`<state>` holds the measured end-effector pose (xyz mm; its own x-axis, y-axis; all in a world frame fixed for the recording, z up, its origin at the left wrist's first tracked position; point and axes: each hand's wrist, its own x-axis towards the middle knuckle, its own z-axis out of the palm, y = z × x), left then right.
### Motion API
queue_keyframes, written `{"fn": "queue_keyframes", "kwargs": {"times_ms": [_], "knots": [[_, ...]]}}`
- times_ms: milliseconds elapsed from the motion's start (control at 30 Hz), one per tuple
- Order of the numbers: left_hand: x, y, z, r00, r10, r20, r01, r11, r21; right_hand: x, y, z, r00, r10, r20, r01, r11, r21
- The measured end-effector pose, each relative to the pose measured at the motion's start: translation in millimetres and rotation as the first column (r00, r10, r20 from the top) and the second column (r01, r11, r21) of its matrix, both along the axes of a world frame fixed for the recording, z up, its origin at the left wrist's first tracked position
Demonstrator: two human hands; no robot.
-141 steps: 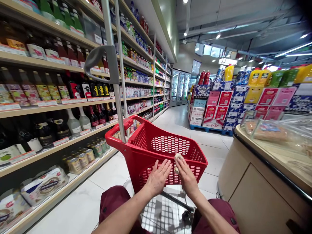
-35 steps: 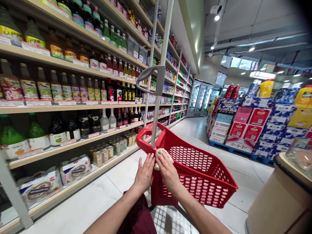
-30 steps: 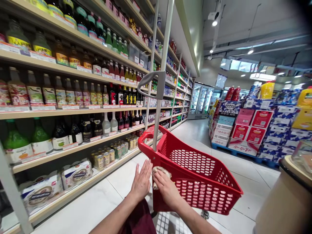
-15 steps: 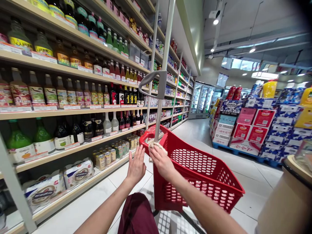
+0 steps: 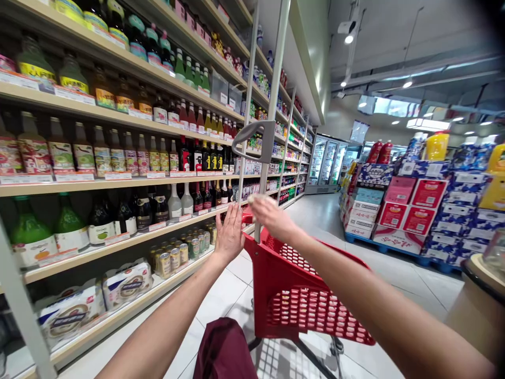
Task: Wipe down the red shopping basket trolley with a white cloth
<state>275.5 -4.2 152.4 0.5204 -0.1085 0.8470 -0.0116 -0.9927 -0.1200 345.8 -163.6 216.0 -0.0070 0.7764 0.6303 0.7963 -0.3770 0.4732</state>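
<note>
Fingers of right hand (image 5: 273,219) curl over pale cloth (image 5: 257,200), blurred, pressing it to grey handle pole (image 5: 265,173) above red basket cart (image 5: 303,305). Flat left hand (image 5: 229,234), fingers spread, holds nothing, just left of pole. Bottle shelves (image 5: 118,181) alongside.

Basket (image 5: 311,310), lower centre: red plastic, perforated, semi-gloss. Pole (image 5: 263,210) above it: grey metal, matt; grip (image 5: 256,138) is smooth grey plastic. Rag (image 5: 257,200) in your right hand (image 5: 273,218): pale cloth, blurred. Floor tiles (image 5: 221,292): white, glossy. Bottles (image 5: 173,199), shelves at left: glossy glass. Your trousers (image 5: 223,350): maroon cloth, matt.
</note>
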Motion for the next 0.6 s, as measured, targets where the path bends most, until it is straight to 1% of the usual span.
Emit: {"fn": "queue_keyframes", "kwargs": {"times_ms": [67,100,133,167,200,233,267,300,333,367,400,433,500,600], "knots": [[4,-6,-2.2,1.000,-0.019,-0.003,0.019,1.000,0.013,13,-6,33.1,1.000,-0.008,-0.030,0.014,0.980,0.199],[7,-11,-4.7,0.998,-0.054,-0.016,0.055,0.997,0.053,20,-11,45.1,0.998,0.001,-0.055,0.016,0.954,0.300],[11,-18,-8.3,0.994,-0.105,-0.042,0.109,0.988,0.111,27,-15,50.1,0.996,0.013,-0.087,0.023,0.917,0.397],[15,-26,-13.1,0.984,-0.160,-0.080,0.172,0.969,0.177,32,-20,46.3,0.991,0.025,-0.133,0.043,0.874,0.484],[20,-35,-18.9,0.971,-0.205,-0.124,0.229,0.945,0.232,36,-25,33.1,0.978,0.041,-0.202,0.077,0.837,0.543],[24,-44,-25.5,0.960,-0.230,-0.163,0.267,0.928,0.261,37,-28,11.7,0.960,0.054,-0.273,0.126,0.790,0.600],[28,-51,-32.6,0.953,-0.233,-0.193,0.279,0.923,0.266,38,-31,-15.9,0.926,0.071,-0.371,0.177,0.786,0.593],[32,-57,-39.8,0.952,-0.220,-0.214,0.272,0.928,0.255,36,-33,-46.6,0.877,0.088,-0.471,0.185,0.844,0.503],[35,-61,-46.7,0.952,-0.200,-0.231,0.255,0.937,0.240,34,-34,-77.5,0.854,0.084,-0.513,0.178,0.880,0.440],[36,-62,-52.9,0.951,-0.180,-0.251,0.240,0.942,0.233,32,-37,-106.0,0.840,0.073,-0.538,0.187,0.891,0.414],[37,-61,-58.1,0.949,-0.162,-0.272,0.228,0.945,0.235,29,-42,-130.3,0.823,0.056,-0.565,0.220,0.886,0.408],[37,-58,-61.9,0.944,-0.147,-0.294,0.223,0.944,0.244,27,-50,-149.7,0.813,0.039,-0.580,0.249,0.878,0.409],[34,-49,-65.7,0.937,-0.117,-0.330,0.208,0.945,0.253,24,-77,-175.2,0.792,0.014,-0.610,0.305,0.857,0.415],[32,-44,-67.2,0.932,-0.073,-0.355,0.162,0.960,0.228,22,-129,-193.2,0.758,-0.050,-0.651,0.398,0.826,0.400]]}}
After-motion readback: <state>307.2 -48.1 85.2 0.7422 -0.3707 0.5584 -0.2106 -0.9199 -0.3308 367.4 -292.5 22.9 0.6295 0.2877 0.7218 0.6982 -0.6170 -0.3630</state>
